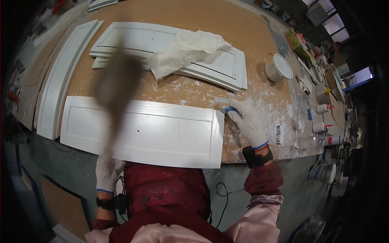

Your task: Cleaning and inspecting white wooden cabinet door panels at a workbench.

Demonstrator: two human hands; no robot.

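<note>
The brown counter (227, 24) is messy with white smears. The right hand (249, 121) grips a small blue tool (230, 109), maybe a scraper; the left hand (107, 172) holds a blurry brush (115, 85).

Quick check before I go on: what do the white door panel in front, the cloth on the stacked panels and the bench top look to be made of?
Door panel: likely wood or board painted white; faint grain lines show through a low-sheen coat. Cloth: soft, crumpled off-white fabric, probably cotton rag. Bench top: brown board, perhaps fibreboard, matt, smeared with white filler or paint near the right hand. Gloves look like white knit.
</note>
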